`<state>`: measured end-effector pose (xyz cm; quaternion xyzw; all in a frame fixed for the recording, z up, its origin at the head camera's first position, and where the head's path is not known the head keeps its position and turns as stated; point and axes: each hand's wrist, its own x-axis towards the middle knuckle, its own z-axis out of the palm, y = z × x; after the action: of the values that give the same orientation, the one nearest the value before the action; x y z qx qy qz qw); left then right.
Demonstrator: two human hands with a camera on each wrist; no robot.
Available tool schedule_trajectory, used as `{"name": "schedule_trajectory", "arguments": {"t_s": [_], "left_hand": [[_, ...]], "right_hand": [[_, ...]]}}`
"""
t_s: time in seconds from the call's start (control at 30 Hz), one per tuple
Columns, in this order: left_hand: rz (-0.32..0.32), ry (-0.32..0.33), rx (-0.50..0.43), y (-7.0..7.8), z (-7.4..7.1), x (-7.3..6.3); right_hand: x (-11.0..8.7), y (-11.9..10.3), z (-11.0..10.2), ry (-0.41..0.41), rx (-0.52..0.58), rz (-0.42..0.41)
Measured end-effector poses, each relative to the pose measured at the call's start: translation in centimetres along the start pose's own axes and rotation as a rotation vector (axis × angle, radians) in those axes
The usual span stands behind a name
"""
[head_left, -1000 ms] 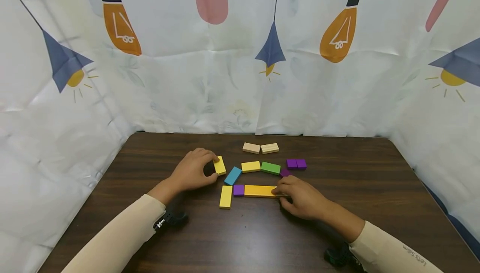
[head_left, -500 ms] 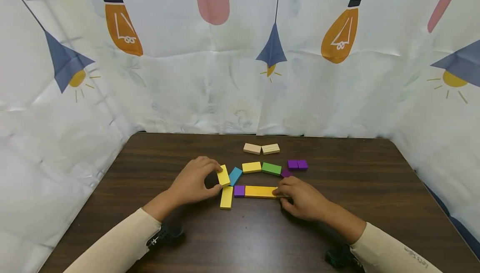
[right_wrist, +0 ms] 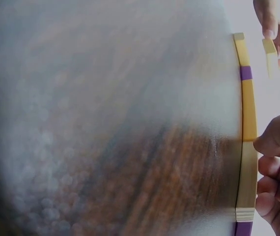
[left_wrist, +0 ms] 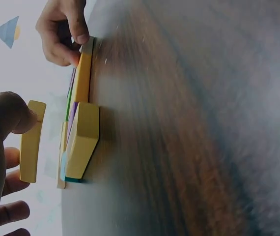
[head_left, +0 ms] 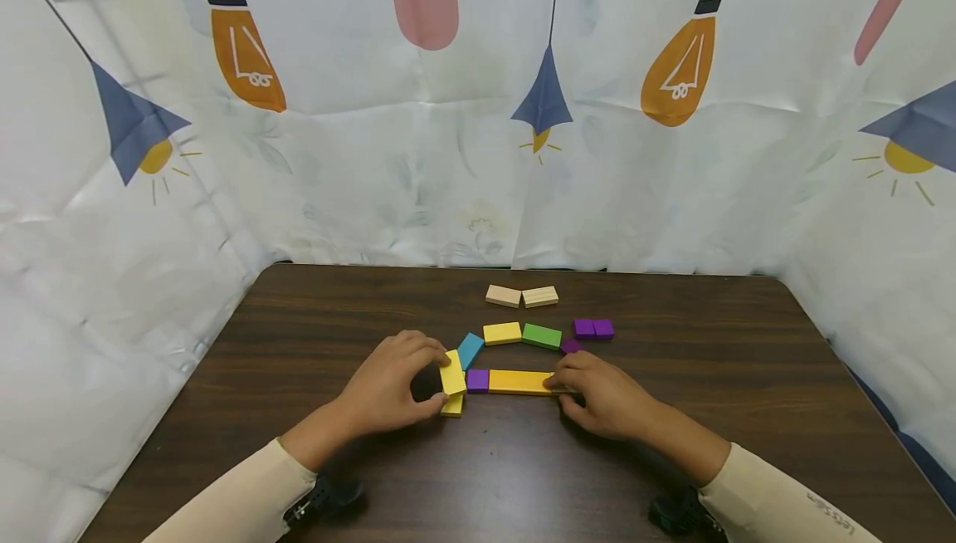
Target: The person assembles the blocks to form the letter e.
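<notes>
My left hand [head_left: 388, 385] pinches a yellow block [head_left: 452, 374] between thumb and fingers. In the left wrist view, that held block [left_wrist: 31, 147] hangs apart from the row on the table. Below it, partly hidden in the head view, lies a second yellow block [head_left: 451, 408]. A purple block [head_left: 478, 381] and a longer orange-yellow bar [head_left: 518, 383] continue the row to the right. At the bar's right end my right hand [head_left: 608, 393] grips a plain wooden block [right_wrist: 247, 172], mostly covered by the hand in the head view. A blue block [head_left: 470, 349] slants behind the row.
Behind lie a yellow block [head_left: 502, 334], a green block [head_left: 541, 336] and a dark purple block [head_left: 570, 345]. Two purple blocks [head_left: 593, 329] stand side by side farther right. Two plain wooden blocks [head_left: 504, 296] sit nearer the back edge of the brown table [head_left: 336, 302].
My left hand has carried its yellow block toward the front and slightly right, from left of the blue block to over the second yellow block. My right hand has stayed in place.
</notes>
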<state>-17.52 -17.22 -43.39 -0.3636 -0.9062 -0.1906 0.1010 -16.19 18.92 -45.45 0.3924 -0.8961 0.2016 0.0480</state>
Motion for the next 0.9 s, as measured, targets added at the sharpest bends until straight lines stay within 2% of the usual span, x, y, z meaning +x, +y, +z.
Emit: {"name": "schedule_trajectory", "arguments": {"t_s": [0.23,0.47,0.73,0.9], "left_hand": [[0.011,0.024,-0.024,0.6,0.1,-0.8],[0.016,0.004,-0.051,1.0,0.4,-1.7],[0.067,0.011,-0.062,1.5,0.9,-2.5],[0.050,-0.010,-0.069,1.8,1.0,-2.9]], "right_hand": [[0.0,0.0,0.1,-0.002,0.004,0.004],[0.0,0.0,0.0,0.003,-0.002,-0.003],[0.0,0.1,0.0,0.006,-0.002,-0.008],[0.0,0.1,0.1,0.029,-0.010,-0.023]]}}
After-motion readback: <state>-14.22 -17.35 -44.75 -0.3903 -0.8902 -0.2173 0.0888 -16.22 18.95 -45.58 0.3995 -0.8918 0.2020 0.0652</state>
